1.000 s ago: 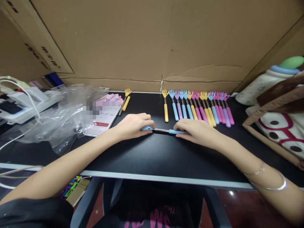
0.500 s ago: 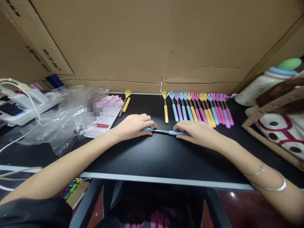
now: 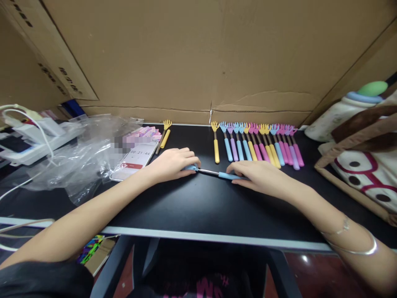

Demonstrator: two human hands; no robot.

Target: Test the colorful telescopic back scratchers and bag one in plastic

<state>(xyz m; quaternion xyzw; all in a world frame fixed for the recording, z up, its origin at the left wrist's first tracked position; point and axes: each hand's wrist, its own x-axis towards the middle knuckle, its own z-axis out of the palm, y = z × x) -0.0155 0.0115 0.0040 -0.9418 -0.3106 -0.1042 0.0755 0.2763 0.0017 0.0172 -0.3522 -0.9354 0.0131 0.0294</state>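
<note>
Between my hands lies a blue back scratcher [image 3: 208,171] with a metal rod. My left hand [image 3: 173,165] is closed on its blue claw end, which my fingers partly cover. My right hand [image 3: 259,176] pinches the blue handle at the other end. Behind my right hand, a row of back scratchers [image 3: 248,142] in blue, purple, yellow and pink lies side by side, claws toward the back. A yellow claw on a dark rod [image 3: 161,138] lies beyond my left hand, with a loose yellow handle [image 3: 165,139] beside it.
A phone [image 3: 136,159] showing a timer lies left of my left hand, beside clear plastic bags [image 3: 83,153]. A white power strip [image 3: 37,142] with cables is at far left. A bottle [image 3: 338,114] and a fabric bag [image 3: 366,165] stand at right. Cardboard [image 3: 186,54] walls the back.
The handle end has tilted slightly toward me, and a little more of the blue handle shows at my right fingers. Both hands keep their hold on the back scratcher.
</note>
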